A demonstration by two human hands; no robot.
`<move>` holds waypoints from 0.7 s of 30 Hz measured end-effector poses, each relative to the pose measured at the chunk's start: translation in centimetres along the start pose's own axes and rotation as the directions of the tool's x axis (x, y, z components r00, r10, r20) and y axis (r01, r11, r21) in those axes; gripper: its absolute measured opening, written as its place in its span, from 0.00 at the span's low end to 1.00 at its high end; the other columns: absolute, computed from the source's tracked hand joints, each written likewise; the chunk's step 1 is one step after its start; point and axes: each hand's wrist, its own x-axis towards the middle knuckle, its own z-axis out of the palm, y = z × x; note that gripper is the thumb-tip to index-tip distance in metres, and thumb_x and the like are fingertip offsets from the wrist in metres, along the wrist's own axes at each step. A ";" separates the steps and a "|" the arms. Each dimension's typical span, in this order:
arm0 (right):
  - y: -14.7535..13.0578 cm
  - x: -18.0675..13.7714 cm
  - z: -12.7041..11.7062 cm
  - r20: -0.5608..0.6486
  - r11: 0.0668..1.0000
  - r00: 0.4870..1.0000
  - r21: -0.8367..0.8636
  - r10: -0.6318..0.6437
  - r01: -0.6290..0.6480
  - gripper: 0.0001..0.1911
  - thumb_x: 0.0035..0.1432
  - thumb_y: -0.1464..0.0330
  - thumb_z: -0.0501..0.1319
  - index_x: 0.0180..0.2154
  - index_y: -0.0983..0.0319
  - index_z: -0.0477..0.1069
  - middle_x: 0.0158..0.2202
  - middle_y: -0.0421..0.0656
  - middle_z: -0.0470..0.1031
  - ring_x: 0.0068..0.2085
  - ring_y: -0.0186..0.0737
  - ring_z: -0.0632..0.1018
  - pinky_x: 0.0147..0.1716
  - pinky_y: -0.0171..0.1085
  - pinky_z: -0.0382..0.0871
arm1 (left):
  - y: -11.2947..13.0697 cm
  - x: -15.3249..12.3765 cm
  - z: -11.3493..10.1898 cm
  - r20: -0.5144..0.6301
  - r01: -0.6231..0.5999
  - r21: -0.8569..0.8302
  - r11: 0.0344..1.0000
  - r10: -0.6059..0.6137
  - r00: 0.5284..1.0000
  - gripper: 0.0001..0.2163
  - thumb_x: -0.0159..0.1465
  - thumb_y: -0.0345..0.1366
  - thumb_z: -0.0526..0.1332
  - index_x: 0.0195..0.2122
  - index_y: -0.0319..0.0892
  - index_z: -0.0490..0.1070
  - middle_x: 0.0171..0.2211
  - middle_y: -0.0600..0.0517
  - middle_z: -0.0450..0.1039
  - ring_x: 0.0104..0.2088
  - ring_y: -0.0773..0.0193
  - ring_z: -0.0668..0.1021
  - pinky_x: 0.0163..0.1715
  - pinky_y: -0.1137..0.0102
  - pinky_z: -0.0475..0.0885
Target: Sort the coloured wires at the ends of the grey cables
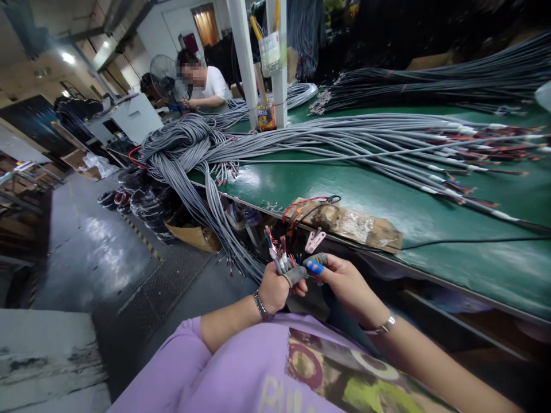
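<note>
My left hand [274, 287] is closed in a fist round a small bunch of grey cable ends [279, 252], whose stripped coloured wires stick up above my fingers. A grey finger cot covers one left fingertip. My right hand [344, 281] is closed too, with a blue-tipped finger cot [314, 267] pinching at the same wire ends from the right. Both hands hover just off the near edge of the green table [387, 206]. A watch band shows on each wrist.
Long grey cables [344, 140] lie in heaps across the table and spill over its left end. A taped cardboard pad [357, 226] with a small metal clip sits at the near edge. Another person [202, 83] works at the far end, beside white posts and a fan.
</note>
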 end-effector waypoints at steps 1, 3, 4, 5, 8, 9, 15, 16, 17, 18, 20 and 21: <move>0.1 0.0 0.1 0.004 0.999 1.000 0.036 0.013 -0.013 0.19 0.43 0.53 0.71 0.25 0.62 0.75 0.23 0.40 0.72 0.25 0.34 0.69 0.28 0.36 0.64 | 0.0 0.1 0.1 -0.016 -0.001 -0.023 1.000 0.001 1.000 0.22 0.48 0.54 0.68 0.19 0.37 0.69 0.15 0.52 0.69 0.15 0.69 0.70 0.17 0.73 0.67; 0.4 0.0 0.1 0.037 0.992 0.998 0.117 0.041 -0.045 0.17 0.44 0.55 0.72 0.27 0.62 0.74 0.23 0.40 0.72 0.25 0.34 0.69 0.28 0.35 0.64 | 0.0 0.2 0.1 -0.034 -0.003 -0.057 0.998 0.001 0.999 0.22 0.48 0.53 0.69 0.19 0.37 0.69 0.15 0.52 0.69 0.14 0.69 0.70 0.17 0.73 0.68; 0.6 0.1 0.0 0.059 0.985 0.997 0.159 0.055 -0.064 0.17 0.44 0.56 0.72 0.27 0.62 0.74 0.23 0.39 0.72 0.25 0.33 0.69 0.28 0.35 0.65 | 0.0 0.2 0.2 -0.038 -0.003 -0.067 0.998 0.001 0.999 0.21 0.47 0.53 0.69 0.19 0.37 0.69 0.15 0.52 0.69 0.14 0.70 0.70 0.16 0.73 0.68; 0.8 0.2 -0.2 0.076 0.976 0.995 0.201 0.070 -0.084 0.17 0.45 0.56 0.72 0.27 0.62 0.74 0.23 0.39 0.72 0.25 0.33 0.70 0.28 0.35 0.65 | 0.2 0.3 0.2 -0.042 -0.003 -0.076 0.997 0.000 0.999 0.21 0.47 0.52 0.69 0.19 0.37 0.69 0.15 0.52 0.69 0.14 0.70 0.69 0.16 0.73 0.68; 1.2 1.1 -1.0 0.084 0.926 0.985 0.336 0.152 -0.171 0.19 0.45 0.53 0.71 0.27 0.61 0.73 0.25 0.40 0.72 0.26 0.33 0.71 0.30 0.35 0.69 | 0.7 0.3 0.3 -0.058 0.003 -0.105 0.994 -0.009 0.998 0.21 0.46 0.51 0.70 0.19 0.37 0.69 0.14 0.53 0.68 0.13 0.71 0.68 0.14 0.75 0.66; 1.3 1.5 -1.4 0.078 0.904 0.979 0.375 0.189 -0.204 0.20 0.46 0.51 0.69 0.28 0.61 0.73 0.26 0.41 0.73 0.26 0.34 0.72 0.30 0.35 0.70 | 0.9 0.4 0.4 -0.061 0.007 -0.116 0.993 -0.014 0.998 0.20 0.45 0.50 0.71 0.19 0.37 0.69 0.14 0.53 0.68 0.12 0.72 0.68 0.13 0.75 0.65; 0.1 3.6 -1.6 0.136 0.834 0.967 0.489 0.216 -0.255 0.21 0.53 0.48 0.63 0.30 0.60 0.74 0.28 0.42 0.76 0.27 0.35 0.74 0.28 0.34 0.72 | 2.0 0.6 1.3 -0.029 0.031 -0.139 0.990 -0.036 0.999 0.21 0.43 0.50 0.71 0.19 0.36 0.69 0.13 0.53 0.67 0.12 0.71 0.67 0.12 0.75 0.63; -0.1 3.7 -1.4 0.138 0.833 0.970 0.498 0.198 -0.241 0.20 0.52 0.49 0.64 0.30 0.60 0.75 0.27 0.41 0.75 0.27 0.35 0.74 0.27 0.34 0.72 | 2.1 0.7 1.4 -0.025 0.033 -0.133 0.991 -0.036 0.999 0.21 0.43 0.50 0.71 0.19 0.36 0.69 0.13 0.53 0.67 0.12 0.71 0.67 0.12 0.75 0.63; -0.2 3.8 -1.2 0.131 0.834 0.975 0.505 0.180 -0.222 0.20 0.51 0.49 0.65 0.30 0.60 0.75 0.26 0.41 0.75 0.26 0.35 0.73 0.26 0.34 0.72 | 2.2 0.8 1.5 -0.023 0.035 -0.129 0.991 -0.038 0.999 0.21 0.44 0.50 0.71 0.20 0.36 0.69 0.13 0.53 0.67 0.12 0.71 0.67 0.12 0.75 0.63; -0.2 3.9 -1.0 0.123 0.835 0.979 0.511 0.163 -0.203 0.19 0.50 0.50 0.66 0.30 0.60 0.75 0.25 0.41 0.75 0.25 0.35 0.73 0.25 0.34 0.71 | 2.2 0.9 1.6 -0.023 0.039 -0.124 0.992 -0.042 0.999 0.21 0.44 0.50 0.71 0.19 0.36 0.69 0.13 0.53 0.67 0.12 0.72 0.67 0.12 0.75 0.63; -0.1 4.0 -0.7 0.108 0.835 0.985 0.522 0.137 -0.174 0.20 0.49 0.50 0.67 0.29 0.61 0.75 0.24 0.41 0.74 0.24 0.35 0.72 0.24 0.34 0.70 | 2.2 1.1 1.7 -0.027 0.047 -0.120 0.992 -0.050 0.998 0.21 0.44 0.50 0.71 0.19 0.36 0.68 0.13 0.53 0.67 0.12 0.72 0.67 0.12 0.75 0.64; 0.0 4.0 -0.6 0.101 0.834 0.986 0.527 0.130 -0.164 0.20 0.48 0.50 0.68 0.29 0.61 0.75 0.24 0.41 0.75 0.23 0.36 0.72 0.24 0.35 0.70 | 2.1 1.2 1.8 -0.028 0.050 -0.118 0.992 -0.054 0.998 0.21 0.44 0.50 0.71 0.19 0.36 0.68 0.13 0.53 0.67 0.12 0.72 0.67 0.12 0.75 0.64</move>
